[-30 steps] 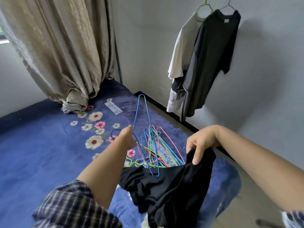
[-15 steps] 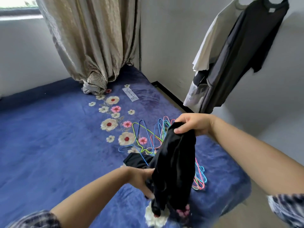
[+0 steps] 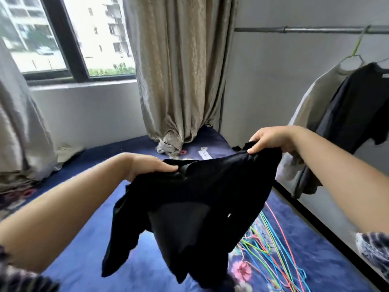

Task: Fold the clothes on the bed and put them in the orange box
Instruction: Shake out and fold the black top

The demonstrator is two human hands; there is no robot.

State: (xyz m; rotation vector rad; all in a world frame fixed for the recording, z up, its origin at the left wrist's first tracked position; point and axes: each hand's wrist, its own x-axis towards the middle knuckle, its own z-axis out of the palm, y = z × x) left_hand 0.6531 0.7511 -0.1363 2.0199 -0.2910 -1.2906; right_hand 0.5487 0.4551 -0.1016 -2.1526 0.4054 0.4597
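A black shirt [image 3: 202,207] hangs in the air above the blue flowered bed [image 3: 84,239], spread between both hands. My left hand [image 3: 149,167] grips its upper edge on the left. My right hand [image 3: 269,140] pinches the upper edge on the right, a little higher. The cloth droops crumpled below the hands, with one sleeve dangling at the lower left. No orange box is in view.
Several coloured wire hangers [image 3: 271,249] lie on the bed at the right. A white shirt and a dark shirt [image 3: 347,123] hang from a metal rail [image 3: 294,30] along the right wall. Beige curtains [image 3: 179,70] and a window stand behind the bed.
Both hands have lifted the black shirt off the bed and pulled it apart sideways. My left hand moved up to the top edge. The view has tilted up toward the window.
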